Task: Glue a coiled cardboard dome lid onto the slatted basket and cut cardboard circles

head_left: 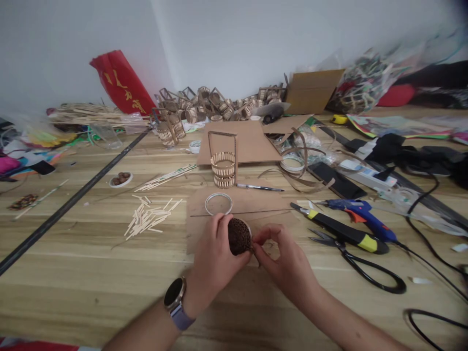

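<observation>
My left hand (219,248), with a watch on the wrist, is closed around a small round piece (239,236) with a dark brown, rough face and a pale rim. The thumb and fingertips of my right hand (280,251) pinch together at its right edge, where a thin brown strip seems to show; the exact thing between the fingertips is too small to make out. Just beyond my left hand lies a white ring (218,204) on a cardboard sheet (197,222). A small slatted basket with a tall square handle (224,169) stands upright behind the ring.
Short sticks (148,219) lie in a loose pile at left. To the right are scissors (343,248), a utility knife (340,229), a blue glue gun (360,214) and its cord. A pen (260,187) lies by the basket. Many small baskets (219,105) crowd the back wall.
</observation>
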`<action>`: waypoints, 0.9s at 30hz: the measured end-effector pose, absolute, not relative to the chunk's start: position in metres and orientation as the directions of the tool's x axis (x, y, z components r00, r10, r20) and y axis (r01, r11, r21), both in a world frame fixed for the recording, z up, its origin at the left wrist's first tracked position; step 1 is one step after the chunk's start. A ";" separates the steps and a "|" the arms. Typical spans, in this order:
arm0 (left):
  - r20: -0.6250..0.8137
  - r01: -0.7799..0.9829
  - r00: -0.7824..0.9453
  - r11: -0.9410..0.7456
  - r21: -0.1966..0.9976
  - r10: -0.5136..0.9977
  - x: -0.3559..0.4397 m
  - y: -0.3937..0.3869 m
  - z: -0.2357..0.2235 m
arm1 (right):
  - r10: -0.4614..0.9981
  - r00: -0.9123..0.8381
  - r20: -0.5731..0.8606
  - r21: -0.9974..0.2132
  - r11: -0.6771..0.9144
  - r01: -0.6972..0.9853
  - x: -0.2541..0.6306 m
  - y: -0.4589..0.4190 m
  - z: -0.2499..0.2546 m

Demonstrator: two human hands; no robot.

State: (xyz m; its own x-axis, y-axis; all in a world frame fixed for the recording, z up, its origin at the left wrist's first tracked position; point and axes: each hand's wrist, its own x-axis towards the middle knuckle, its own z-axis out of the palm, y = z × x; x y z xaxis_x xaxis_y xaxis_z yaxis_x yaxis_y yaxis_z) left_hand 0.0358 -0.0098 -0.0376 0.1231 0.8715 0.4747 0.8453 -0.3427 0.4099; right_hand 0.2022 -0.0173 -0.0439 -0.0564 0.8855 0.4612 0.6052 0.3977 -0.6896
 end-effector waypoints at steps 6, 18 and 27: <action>0.491 0.868 0.135 -0.341 0.360 0.861 0.039 -0.012 -0.038 | 0.871 -0.068 0.487 -0.665 0.420 0.617 0.202 -0.017 -0.050; 0.461 0.875 0.159 -0.341 0.344 0.873 0.040 -0.013 -0.039 | 0.793 -0.140 0.593 -0.501 0.499 0.707 0.199 -0.017 -0.043; 0.476 0.898 0.221 -0.368 0.241 0.851 0.041 -0.015 -0.040 | 0.787 -0.169 0.593 -0.477 0.512 0.714 0.198 -0.014 -0.047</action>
State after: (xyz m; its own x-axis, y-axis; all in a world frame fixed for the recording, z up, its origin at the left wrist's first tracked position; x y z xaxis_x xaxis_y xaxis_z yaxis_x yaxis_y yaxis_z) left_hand 0.0411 -0.0154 -0.0402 0.2207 0.8511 0.4764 0.8983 -0.3676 0.2407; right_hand 0.1985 -0.0143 -0.0473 -0.1686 0.7873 0.5931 0.7143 0.5122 -0.4768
